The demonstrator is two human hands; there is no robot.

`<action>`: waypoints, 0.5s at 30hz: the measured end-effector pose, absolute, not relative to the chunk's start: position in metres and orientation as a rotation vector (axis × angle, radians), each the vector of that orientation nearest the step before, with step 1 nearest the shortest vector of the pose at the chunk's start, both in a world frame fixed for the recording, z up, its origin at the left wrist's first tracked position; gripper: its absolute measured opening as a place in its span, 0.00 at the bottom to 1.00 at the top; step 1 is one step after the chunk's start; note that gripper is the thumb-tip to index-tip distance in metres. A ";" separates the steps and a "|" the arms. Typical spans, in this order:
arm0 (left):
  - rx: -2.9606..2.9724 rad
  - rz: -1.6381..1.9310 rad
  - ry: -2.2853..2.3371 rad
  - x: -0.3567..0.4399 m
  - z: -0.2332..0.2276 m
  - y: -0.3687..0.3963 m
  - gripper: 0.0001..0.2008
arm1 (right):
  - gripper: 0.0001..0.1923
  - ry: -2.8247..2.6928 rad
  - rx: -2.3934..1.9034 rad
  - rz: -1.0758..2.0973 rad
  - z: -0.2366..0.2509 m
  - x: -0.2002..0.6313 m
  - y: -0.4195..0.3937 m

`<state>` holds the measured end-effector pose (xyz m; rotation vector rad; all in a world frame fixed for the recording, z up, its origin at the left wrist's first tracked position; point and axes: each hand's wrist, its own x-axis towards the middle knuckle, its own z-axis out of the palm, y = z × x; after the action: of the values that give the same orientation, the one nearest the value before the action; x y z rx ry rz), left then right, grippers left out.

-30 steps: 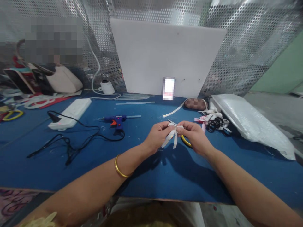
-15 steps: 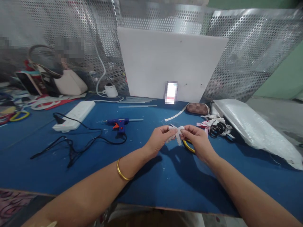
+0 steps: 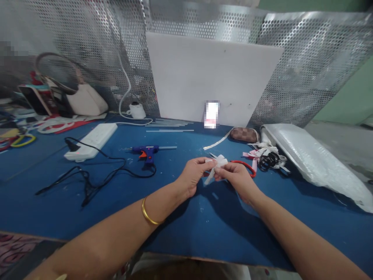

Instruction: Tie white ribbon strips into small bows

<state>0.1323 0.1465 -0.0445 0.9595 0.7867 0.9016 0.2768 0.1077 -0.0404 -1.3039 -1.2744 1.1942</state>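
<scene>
You hold a small white ribbon bow (image 3: 218, 163), soft and crumpled into loops with a loose tail hanging down, just above the blue felt-like surface (image 3: 180, 217). Your left hand (image 3: 194, 175) pinches it from the left with the fingertips, and your right hand (image 3: 236, 177) pinches it from the right, so both hands are closed on the bow. A thin gold bangle (image 3: 148, 213) rings your left forearm. Just behind your right hand lies a red loop (image 3: 247, 166), partly hidden, and what it belongs to cannot be told. Farther right sit black-handled scissors (image 3: 267, 161) on a heap of pink and white ribbon scraps (image 3: 256, 152), beside a long glossy white plastic pack (image 3: 311, 159). A brown checked pouch (image 3: 244, 134) lies near the upright white board (image 3: 212, 74). To your left rest a blue hot-glue gun (image 3: 146, 151) with a clear stick, its black cord (image 3: 96, 175), and a white power strip (image 3: 90, 141).
</scene>
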 end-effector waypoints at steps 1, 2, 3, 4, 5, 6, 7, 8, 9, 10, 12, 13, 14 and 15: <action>0.956 0.901 0.798 0.132 -0.045 0.147 0.13 | 0.13 -1.279 -1.321 1.161 -0.042 0.276 0.108; 0.953 0.902 0.812 0.132 -0.045 0.147 0.13 | 0.13 -1.289 -1.326 1.128 -0.043 0.276 0.108; 0.949 0.901 0.824 0.132 -0.045 0.147 0.12 | 0.12 -1.319 -1.322 1.092 -0.045 0.277 0.108; 0.941 0.903 0.835 0.132 -0.044 0.146 0.12 | 0.11 -1.372 -1.313 1.047 -0.046 0.277 0.108; 0.925 0.908 0.841 0.133 -0.044 0.145 0.11 | 0.10 -1.444 -1.303 0.982 -0.046 0.277 0.108; 0.900 0.912 0.839 0.133 -0.043 0.144 0.10 | 0.10 -1.530 -1.298 0.896 -0.046 0.278 0.107; 0.868 0.908 0.824 0.134 -0.042 0.143 0.10 | 0.09 -1.623 -1.297 0.789 -0.046 0.278 0.106; 0.828 0.897 0.800 0.135 -0.042 0.142 0.10 | 0.10 -1.712 -1.297 0.671 -0.045 0.278 0.105; 0.785 0.879 0.776 0.136 -0.042 0.142 0.09 | 0.10 -1.784 -1.297 0.559 -0.045 0.279 0.104; 0.744 0.858 0.758 0.136 -0.042 0.142 0.09 | 0.10 -1.827 -1.303 0.475 -0.044 0.279 0.104; 0.695 0.831 0.747 0.136 -0.043 0.144 0.09 | 0.10 -1.817 -1.320 0.493 -0.043 0.280 0.105; 0.694 0.828 0.754 0.136 -0.043 0.146 0.09 | 0.11 -1.770 -1.324 0.594 -0.044 0.281 0.106; 0.706 0.828 0.764 0.135 -0.043 0.148 0.10 | 0.12 -1.709 -1.318 0.721 -0.044 0.281 0.107; 0.726 0.829 0.774 0.134 -0.044 0.150 0.10 | 0.13 -1.646 -1.303 0.847 -0.045 0.281 0.108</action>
<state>0.1336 0.1499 -0.0437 0.7262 0.7741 0.8292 0.2808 0.1083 -0.0446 -1.3034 -1.6462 0.8474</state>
